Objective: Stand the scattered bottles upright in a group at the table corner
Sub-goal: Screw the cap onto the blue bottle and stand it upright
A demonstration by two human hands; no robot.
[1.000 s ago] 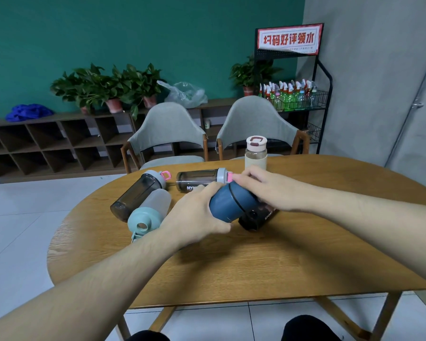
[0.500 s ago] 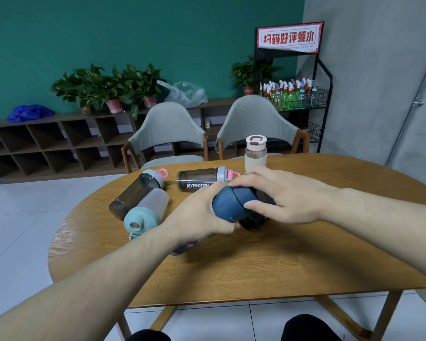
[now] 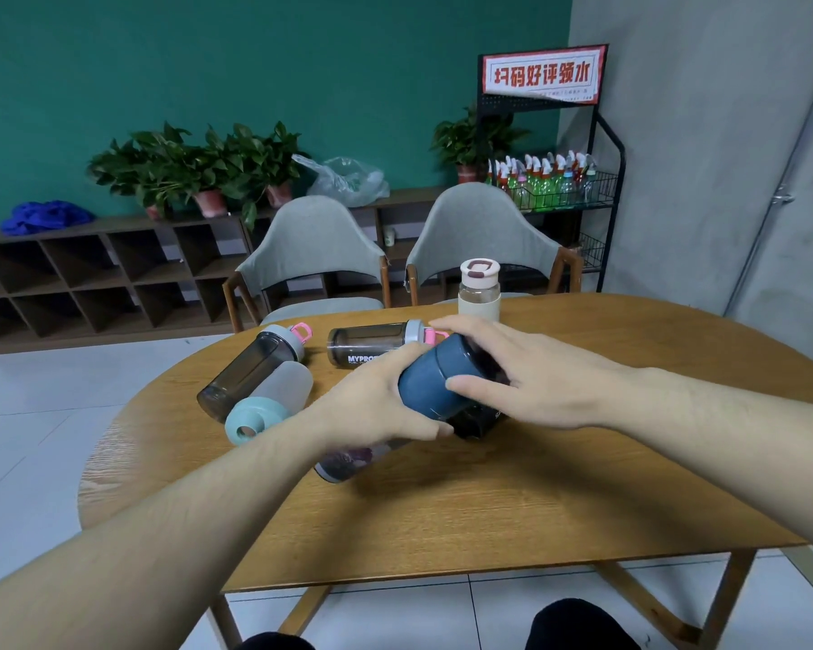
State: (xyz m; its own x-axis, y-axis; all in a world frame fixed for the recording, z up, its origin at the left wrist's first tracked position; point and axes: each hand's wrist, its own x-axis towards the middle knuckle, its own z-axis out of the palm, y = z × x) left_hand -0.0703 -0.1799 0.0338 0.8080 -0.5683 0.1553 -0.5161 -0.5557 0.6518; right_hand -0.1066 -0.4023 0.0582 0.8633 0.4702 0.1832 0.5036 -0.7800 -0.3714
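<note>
Since a second ago my right hand (image 3: 536, 372) has slid over the blue bottle (image 3: 435, 384); both grips, left hand (image 3: 372, 401) too, seemingly clench it, lifting off the desk (image 3: 489, 509).

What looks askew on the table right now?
Only the cream bottle stands upright. Three bottles lie on their sides: two smoky ones and a frosted, teal-lidded one. Both hands hold the blue-lidded bottle tilted. Nothing looks spilled.

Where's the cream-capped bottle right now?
The cream-capped bottle stands upright at the table's far edge, just beyond the right hand.
</note>
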